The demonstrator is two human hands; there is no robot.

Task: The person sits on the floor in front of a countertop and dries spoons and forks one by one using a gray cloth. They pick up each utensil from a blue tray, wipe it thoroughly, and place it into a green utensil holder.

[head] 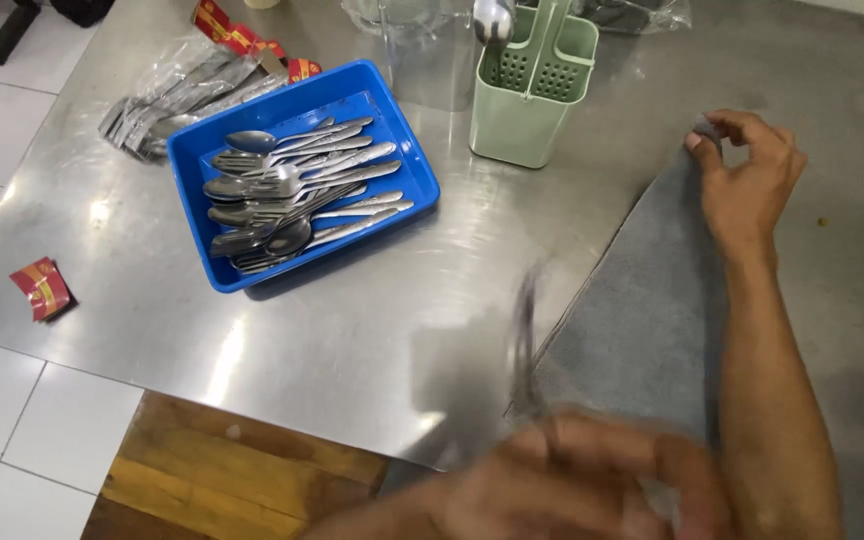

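Cutlery drying is judged to be in hand: a blurred utensil (526, 330) is gripped by the left hand (572, 480) over the grey cloth (642, 320), whose far corner is pinched by the right hand (747, 175), so wiping seems called for next.

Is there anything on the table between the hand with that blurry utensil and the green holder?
Nothing visible. The left hand holds a blurred utensil near the grey cloth; only bare steel table lies between it and the green holder. The blue tray sits off to the side.
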